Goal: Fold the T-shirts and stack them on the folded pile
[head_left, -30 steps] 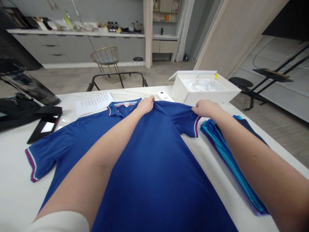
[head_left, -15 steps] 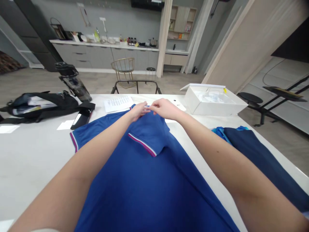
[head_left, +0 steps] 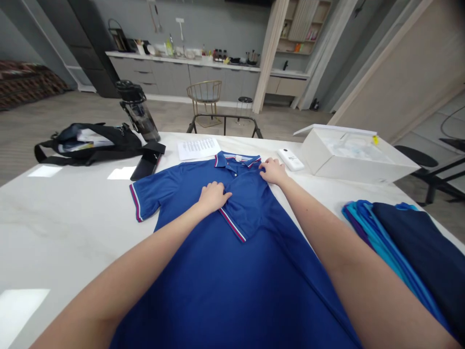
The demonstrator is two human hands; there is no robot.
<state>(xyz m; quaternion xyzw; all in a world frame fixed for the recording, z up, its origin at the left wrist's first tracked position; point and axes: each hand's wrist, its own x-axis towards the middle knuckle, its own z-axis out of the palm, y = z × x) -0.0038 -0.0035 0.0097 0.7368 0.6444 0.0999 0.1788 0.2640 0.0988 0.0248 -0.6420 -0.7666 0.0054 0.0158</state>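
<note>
A blue polo shirt (head_left: pixel 214 252) lies spread on the white table, its striped collar (head_left: pixel 238 159) at the far end. One sleeve (head_left: pixel 145 196) stretches out to the left; the other is folded inward across the chest, its red-and-white cuff slanting over the front. My left hand (head_left: pixel 212 196) rests on the chest by the folded sleeve, fingers curled on the fabric and thumb pointing right. Beside the collar's right end, my right hand (head_left: pixel 273 171) pinches the shirt's shoulder edge. The shirt's lower part runs toward me and out of view.
Folded clothes (head_left: pixel 407 242) are stacked at the right. Behind stand a white box (head_left: pixel 359 162) with a raised lid, a white device (head_left: pixel 290 159) and a printed sheet (head_left: pixel 198 149). A black bag (head_left: pixel 94 145), a phone (head_left: pixel 146 165) and a bottle (head_left: pixel 140 114) lie or stand far left.
Both hands were together over the collar. They have since parted: my left hand came back onto the chest, my right moved to the shoulder. The collar now shows, and the view has shifted left.
</note>
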